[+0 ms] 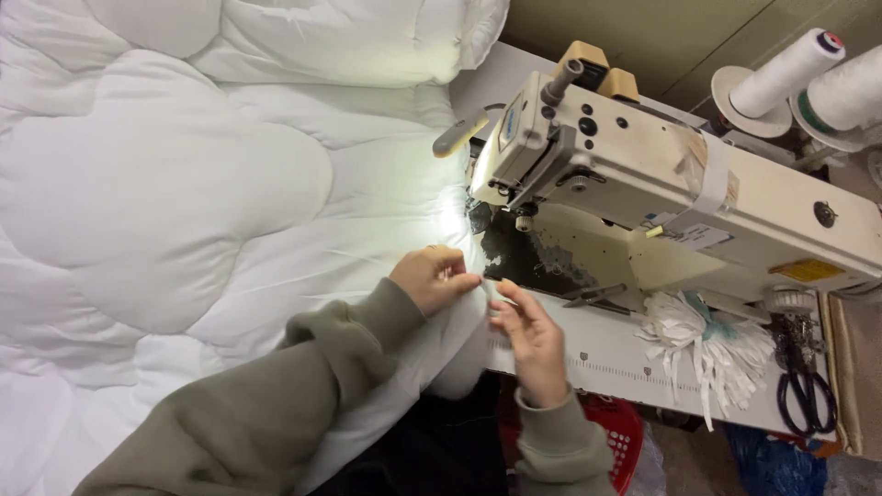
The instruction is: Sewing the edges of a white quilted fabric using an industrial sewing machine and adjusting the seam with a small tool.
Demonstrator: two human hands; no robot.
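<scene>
Sewing machine [680, 174] crowds quilt [184, 202]

Three labels sit on the sewing machine [698, 184]. A rectangular yellow label [808, 269] is on its lower right front. A white rectangular label [700, 236] lies mid-arm. A blue-framed oval plate [511, 119] marks its head, left end.

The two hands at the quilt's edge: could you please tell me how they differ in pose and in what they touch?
The left hand lies on the white quilt, fingers curled, pinching its edge; the right hand is over the machine table, off the quilt. The left hand's back faces up, while the right hand's fingers stretch up towards the left's fingertips. Both wear olive-green sleeves and meet at the same small spot.
</scene>
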